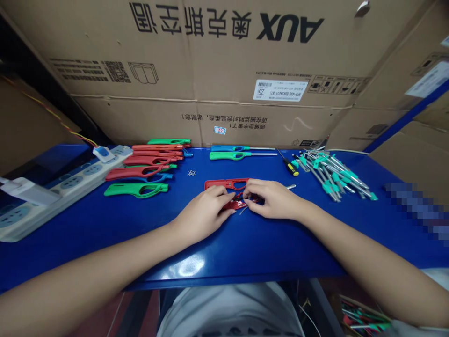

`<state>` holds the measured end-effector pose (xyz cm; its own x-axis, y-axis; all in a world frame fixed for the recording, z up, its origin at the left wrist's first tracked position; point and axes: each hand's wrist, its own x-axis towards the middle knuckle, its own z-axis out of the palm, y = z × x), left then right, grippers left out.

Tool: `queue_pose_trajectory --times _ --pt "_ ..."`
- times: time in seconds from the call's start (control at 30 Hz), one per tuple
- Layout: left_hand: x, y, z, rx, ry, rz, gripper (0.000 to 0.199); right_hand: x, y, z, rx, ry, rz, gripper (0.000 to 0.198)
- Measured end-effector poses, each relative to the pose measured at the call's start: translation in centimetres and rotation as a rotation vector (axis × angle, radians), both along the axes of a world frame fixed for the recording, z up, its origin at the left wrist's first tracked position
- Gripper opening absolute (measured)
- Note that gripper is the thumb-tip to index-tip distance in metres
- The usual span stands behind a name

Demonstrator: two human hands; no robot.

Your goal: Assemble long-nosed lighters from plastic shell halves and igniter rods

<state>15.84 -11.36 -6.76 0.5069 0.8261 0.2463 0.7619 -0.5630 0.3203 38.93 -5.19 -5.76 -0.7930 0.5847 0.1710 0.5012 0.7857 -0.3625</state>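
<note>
Well, left hand (206, 210): thumb and forefinger curve around the left end of the lower red piece (232, 205), seemingly to steady it; whether they squeeze, I can't tell.
Right hand (271, 199): fingers bunched over the thin wires (240, 203), thumb tucked close; what the tips pinch, if anything, I can't tell.
Lower red piece: on the blue table (210, 252) between my hands, within reach of both.
Upper red piece (224, 183): just beyond my fingertips, probably kept near so it stays handy.
Coloured handles (135, 189): stacked in a row to the left, likely to spare the middle.
Metal tubes (336, 180): heaped at the right, perhaps on that hand's side for easy picking.
Screwdriver (292, 168): beside the heap, handle towards me, which would suit a quick grab.
</note>
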Motion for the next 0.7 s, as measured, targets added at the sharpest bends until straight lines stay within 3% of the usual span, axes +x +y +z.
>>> queue_pose_trajectory --times 0.7 --pt "0.07 0.05 0.15 0.031 0.036 -0.035 0.025 0.13 0.31 -0.54 -0.016 0.015 0.04 0.014"
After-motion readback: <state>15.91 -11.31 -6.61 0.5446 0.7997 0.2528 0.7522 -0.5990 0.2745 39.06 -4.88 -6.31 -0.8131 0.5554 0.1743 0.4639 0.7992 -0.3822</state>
